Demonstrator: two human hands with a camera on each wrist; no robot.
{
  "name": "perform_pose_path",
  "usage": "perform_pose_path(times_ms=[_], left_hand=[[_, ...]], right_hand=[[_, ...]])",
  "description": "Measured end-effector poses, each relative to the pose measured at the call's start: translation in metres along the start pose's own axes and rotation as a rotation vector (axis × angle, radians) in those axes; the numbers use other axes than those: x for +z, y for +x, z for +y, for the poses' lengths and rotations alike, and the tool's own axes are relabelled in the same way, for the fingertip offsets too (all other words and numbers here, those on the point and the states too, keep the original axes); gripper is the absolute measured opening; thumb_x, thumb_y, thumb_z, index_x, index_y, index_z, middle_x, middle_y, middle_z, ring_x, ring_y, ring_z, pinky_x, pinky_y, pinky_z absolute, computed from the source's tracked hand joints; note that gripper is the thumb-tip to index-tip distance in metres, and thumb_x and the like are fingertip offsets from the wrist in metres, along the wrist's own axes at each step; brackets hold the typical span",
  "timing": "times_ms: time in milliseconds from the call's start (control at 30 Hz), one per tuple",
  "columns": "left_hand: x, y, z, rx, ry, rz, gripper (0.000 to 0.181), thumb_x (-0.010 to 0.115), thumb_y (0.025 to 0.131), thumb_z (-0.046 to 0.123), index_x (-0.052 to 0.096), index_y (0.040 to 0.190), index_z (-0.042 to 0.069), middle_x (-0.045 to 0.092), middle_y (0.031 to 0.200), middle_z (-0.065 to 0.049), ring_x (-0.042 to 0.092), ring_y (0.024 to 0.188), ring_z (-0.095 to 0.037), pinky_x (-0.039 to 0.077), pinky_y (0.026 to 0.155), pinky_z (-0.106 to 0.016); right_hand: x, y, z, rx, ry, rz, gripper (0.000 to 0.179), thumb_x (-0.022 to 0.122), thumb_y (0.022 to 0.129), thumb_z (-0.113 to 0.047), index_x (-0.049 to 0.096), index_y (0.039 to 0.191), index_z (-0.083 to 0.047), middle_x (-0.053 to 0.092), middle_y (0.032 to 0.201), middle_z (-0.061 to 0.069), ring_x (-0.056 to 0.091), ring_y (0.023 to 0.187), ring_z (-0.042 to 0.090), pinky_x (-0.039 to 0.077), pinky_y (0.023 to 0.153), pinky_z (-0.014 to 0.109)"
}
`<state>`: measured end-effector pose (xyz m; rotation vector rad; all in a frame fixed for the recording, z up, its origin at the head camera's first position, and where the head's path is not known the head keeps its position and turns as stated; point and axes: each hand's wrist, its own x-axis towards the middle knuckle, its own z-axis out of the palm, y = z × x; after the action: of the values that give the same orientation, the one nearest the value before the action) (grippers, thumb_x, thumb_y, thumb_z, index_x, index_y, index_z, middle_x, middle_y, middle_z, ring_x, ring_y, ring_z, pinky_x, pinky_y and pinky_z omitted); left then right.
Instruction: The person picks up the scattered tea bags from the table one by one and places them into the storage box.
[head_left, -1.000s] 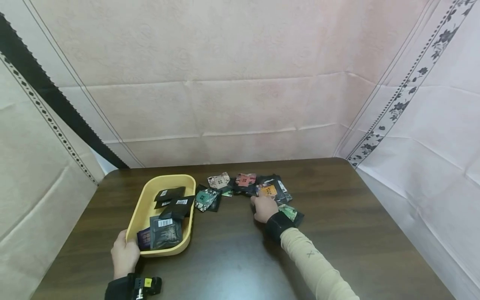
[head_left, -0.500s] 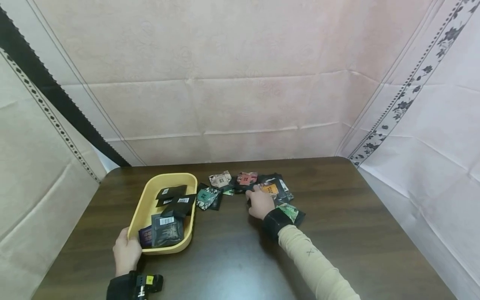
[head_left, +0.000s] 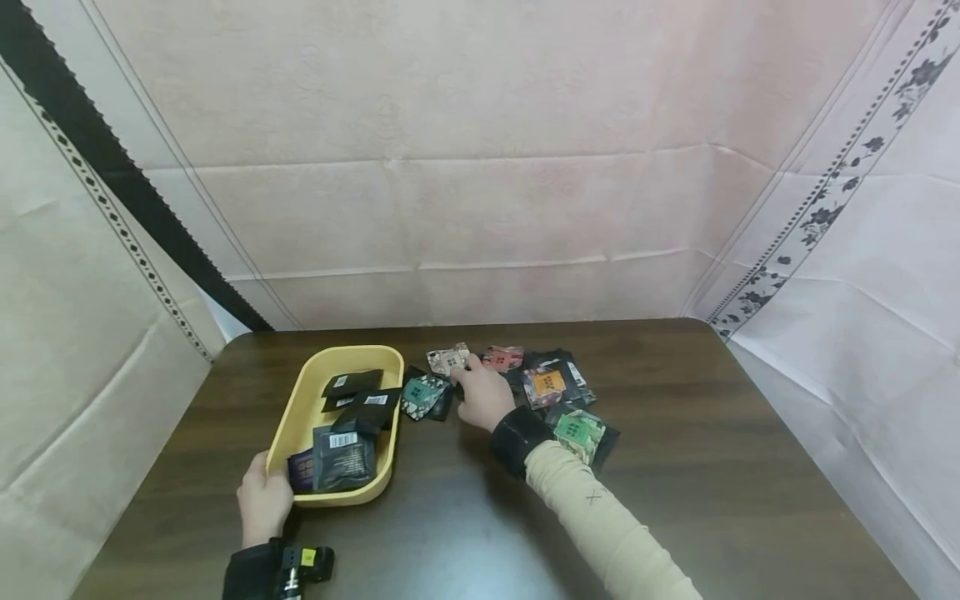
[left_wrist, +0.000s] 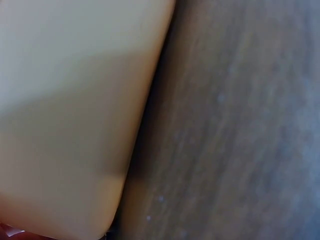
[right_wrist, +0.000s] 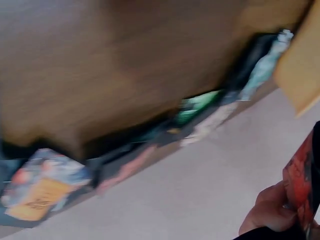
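My left hand (head_left: 264, 500) grips the near left corner of a yellow plastic basket (head_left: 300, 423), whose wall fills the left side of the left wrist view. Several dark sachets lie inside it, one with a barcode (head_left: 342, 439). My right hand (head_left: 482, 393) is above the row of loose sachets, close to the white-patterned sachet (head_left: 446, 360). In the right wrist view its fingers pinch a red and black sachet (right_wrist: 298, 172); the head view hides most of that sachet. Right of the basket lies a teal-patterned sachet (head_left: 424, 395).
Behind my right hand lies a red-labelled sachet (head_left: 504, 358). An orange-labelled sachet (head_left: 546, 384) and a green-labelled sachet (head_left: 579, 430) lie farther right. All are on a dark wooden table (head_left: 712, 467), with a pale cloth (head_left: 465, 208) hanging behind its far edge.
My right hand has moved left, from beside the orange-labelled sachet toward the basket, uncovering the orange- and green-labelled sachets. My left hand keeps its grip on the basket.
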<state>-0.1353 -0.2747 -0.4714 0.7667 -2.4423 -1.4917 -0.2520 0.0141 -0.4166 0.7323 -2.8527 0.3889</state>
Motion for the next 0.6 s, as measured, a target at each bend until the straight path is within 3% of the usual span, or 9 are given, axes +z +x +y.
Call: perform_pose_path(times_ms=[167,367,600], left_hand=[[-0.001,-0.001,0.001,0.016,-0.002,0.01,0.04,0.025,0.094,0.008,0.037,0.128,-0.009,0.04,0.126,-0.033,0.037,0.113,-0.045,0.025,0.095,-0.06],[0.0,-0.002,0.002,0.032,-0.006,0.022,0.039,0.025,0.092,0.005,0.038,0.127,-0.01,0.041,0.125,-0.034,0.038,0.113,-0.046,0.026,0.095,-0.06],[-0.001,-0.002,0.0,0.037,0.009,0.001,0.038,0.026,0.094,0.007,0.037,0.127,-0.009,0.041,0.124,-0.033,0.039,0.111,-0.045,0.027,0.094,-0.06]], right_hand=[[-0.001,0.011,-0.025,-0.061,0.025,0.046,0.038,0.065,0.065,-0.006,0.063,0.102,-0.015,0.052,0.094,0.004,0.053,0.075,0.017,0.043,0.053,0.028],[-0.002,0.024,-0.056,-0.126,0.056,0.077,0.031,0.066,0.066,-0.008,0.06,0.096,-0.017,0.046,0.088,0.001,0.047,0.067,0.013,0.036,0.049,0.023],[-0.006,0.04,-0.099,-0.172,0.14,0.032,0.033,0.062,0.068,-0.008,0.059,0.099,-0.017,0.047,0.095,0.002,0.047,0.066,0.011,0.035,0.046,0.02]])
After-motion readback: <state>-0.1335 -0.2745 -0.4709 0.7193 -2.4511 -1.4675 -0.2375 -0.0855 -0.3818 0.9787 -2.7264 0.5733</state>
